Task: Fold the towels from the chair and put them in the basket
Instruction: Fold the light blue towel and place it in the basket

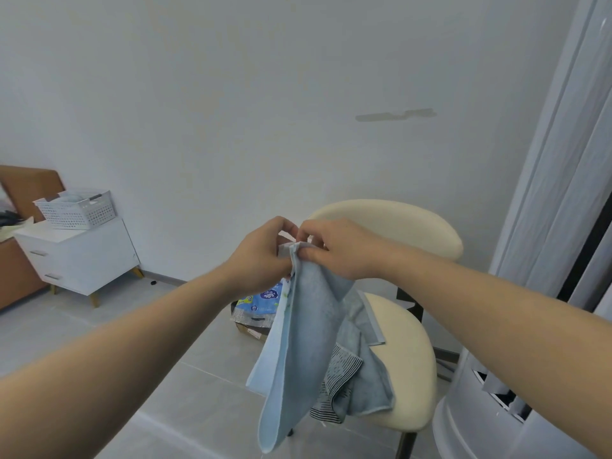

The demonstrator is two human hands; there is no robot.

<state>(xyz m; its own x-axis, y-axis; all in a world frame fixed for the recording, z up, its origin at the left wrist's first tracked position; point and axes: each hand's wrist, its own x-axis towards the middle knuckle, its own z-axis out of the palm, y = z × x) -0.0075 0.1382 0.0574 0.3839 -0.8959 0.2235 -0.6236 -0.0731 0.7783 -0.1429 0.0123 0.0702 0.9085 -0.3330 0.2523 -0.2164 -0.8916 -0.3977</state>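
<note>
A light blue towel (298,342) hangs doubled in front of me, its top corners brought together. My left hand (261,256) and my right hand (341,248) meet at that top edge, and both pinch it. Behind the hanging towel stands a cream chair (410,359). On its seat lie a grey-blue towel (367,379) and a striped dark-and-white towel (341,372). A white perforated basket (77,210) sits on a white nightstand (79,256) at the far left; something pale lies inside it.
A cardboard box with a blue printed packet (258,301) stands on the tiled floor behind the towel. A tall white appliance (496,409) and grey curtain (563,160) fill the right side. A brown bed frame (23,187) is at the left edge.
</note>
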